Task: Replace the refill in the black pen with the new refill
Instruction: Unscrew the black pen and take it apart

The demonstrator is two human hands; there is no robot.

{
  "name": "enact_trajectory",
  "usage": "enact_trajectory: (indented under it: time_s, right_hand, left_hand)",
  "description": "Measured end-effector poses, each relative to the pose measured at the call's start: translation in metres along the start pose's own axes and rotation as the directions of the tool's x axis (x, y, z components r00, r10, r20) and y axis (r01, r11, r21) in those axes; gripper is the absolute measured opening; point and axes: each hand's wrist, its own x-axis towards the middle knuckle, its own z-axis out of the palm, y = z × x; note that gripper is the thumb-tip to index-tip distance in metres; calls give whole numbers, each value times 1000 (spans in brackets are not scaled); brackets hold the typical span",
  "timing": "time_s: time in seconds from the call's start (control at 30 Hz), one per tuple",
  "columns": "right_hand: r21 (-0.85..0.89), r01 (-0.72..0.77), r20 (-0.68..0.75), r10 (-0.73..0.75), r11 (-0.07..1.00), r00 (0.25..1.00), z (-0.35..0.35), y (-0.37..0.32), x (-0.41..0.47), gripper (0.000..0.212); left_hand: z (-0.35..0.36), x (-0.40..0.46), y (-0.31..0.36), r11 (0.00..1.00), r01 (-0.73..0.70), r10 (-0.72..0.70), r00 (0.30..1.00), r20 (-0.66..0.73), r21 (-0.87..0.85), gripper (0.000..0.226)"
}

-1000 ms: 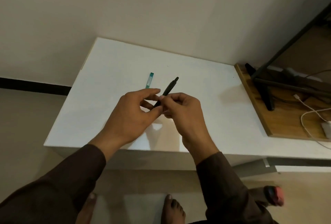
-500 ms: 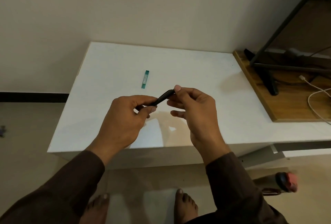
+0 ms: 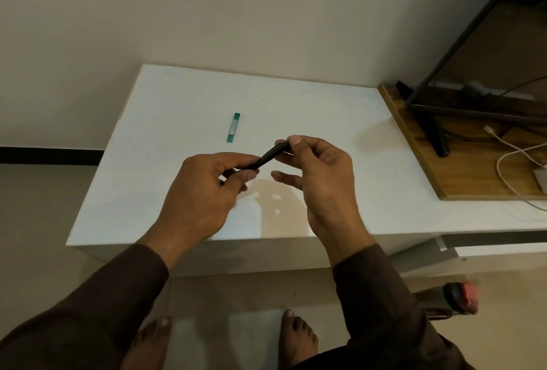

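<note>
A black pen [image 3: 270,155] is held above the white table [image 3: 325,121], slanting up to the right. My left hand [image 3: 204,189] grips its lower end between thumb and fingers. My right hand [image 3: 319,174] pinches its upper end with thumb and forefinger; the other fingers are spread. Only the middle of the pen shows between the hands. A short teal item [image 3: 233,127] with a white label, the new refill in its pack, lies flat on the table beyond the hands, apart from them.
A wooden board [image 3: 461,168] sits on the table's right, carrying a black stand [image 3: 438,121] and a white cable [image 3: 509,159]. The wall runs behind the table. My bare feet [image 3: 293,337] stand on the floor below, a dark and red object [image 3: 461,297] to their right.
The pen has swung from pointing steeply away to a flatter slant, and my hands have moved apart to its two ends. The view has shifted a little.
</note>
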Motion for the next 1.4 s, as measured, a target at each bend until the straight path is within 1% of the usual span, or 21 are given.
enact_trajectory:
  time_s: [0.1,0.17,0.23,0.3,0.4,0.5,0.53,0.63,0.73,0.87,0.93,0.97,1.0,1.03,1.07,1.1,1.17,1.27,1.4]
  right_hand:
    - [64,21,-46,-18,998,999,-8,-8,4,20]
    - [50,45,-81,-40,998,996,-19,-13,9,20]
    - [-59,55,-86,-60,997,994,-30,-12,14,17]
    - [-225,61,-98,-85,973,992,-38,-6,21,14]
    - [-488,76,-137,-162,869,977,-50,2,38,12]
    - [-729,75,-114,-228,681,967,-60,11,52,9]
    - [-779,70,-102,-237,623,966,-62,15,55,10]
    - [-839,35,-92,-205,543,974,-61,23,63,10]
    - [-855,-1,-97,-158,519,983,-60,28,68,10]
    - [-846,-12,-100,-136,534,986,-59,24,63,18]
    - [-837,32,-109,-223,547,969,-56,17,57,25]
    - [-803,89,-102,-284,589,953,-51,13,52,22]
    - [-736,161,-83,-324,658,942,-43,10,46,16]
    - [-644,219,-48,-324,733,945,-34,7,39,12]
    - [-550,242,-2,-292,799,956,-24,6,32,13]
    - [-467,234,47,-240,853,970,-14,5,25,15]
    - [-343,177,117,-145,922,982,1,6,16,17]
    - [-209,104,149,-73,972,986,10,4,13,16]
    - [-111,45,145,-28,993,989,10,1,14,11]
  left_hand:
    - [-2,0,-1,999,34,-34,999,-1,-13,22]
    - [-6,-1,-3,996,74,-75,997,-9,-53,22]
    - [-5,-2,-2,995,75,-76,997,-7,-65,21]
    - [-2,-2,1,996,58,-58,998,-10,-61,21]
    - [2,-2,1,997,42,-44,999,-24,-62,22]
    - [1,0,-5,998,34,-36,998,-43,-57,21]
    - [2,0,-7,998,30,-33,998,-50,-52,21]
    - [0,1,-10,998,28,-32,997,-67,-49,20]
    - [1,2,-10,998,35,-39,997,-62,-58,20]
    - [1,2,-10,998,43,-45,997,-67,-35,20]
    - [-1,2,-9,999,35,-38,996,-77,-40,21]
    - [-2,2,-8,999,32,-35,996,-82,-42,21]
    - [-2,1,-8,998,33,-37,996,-85,-47,22]
    - [-3,1,-8,998,37,-41,996,-84,-50,22]
    - [-2,1,-7,998,40,-44,996,-80,-51,22]
    - [-2,1,-7,998,42,-45,996,-78,-44,22]
    - [-4,0,-6,999,35,-37,996,-77,-22,23]
    - [-9,0,-7,1000,30,-31,995,-91,-3,23]
    - [-14,1,-8,1000,31,-30,996,-88,5,23]
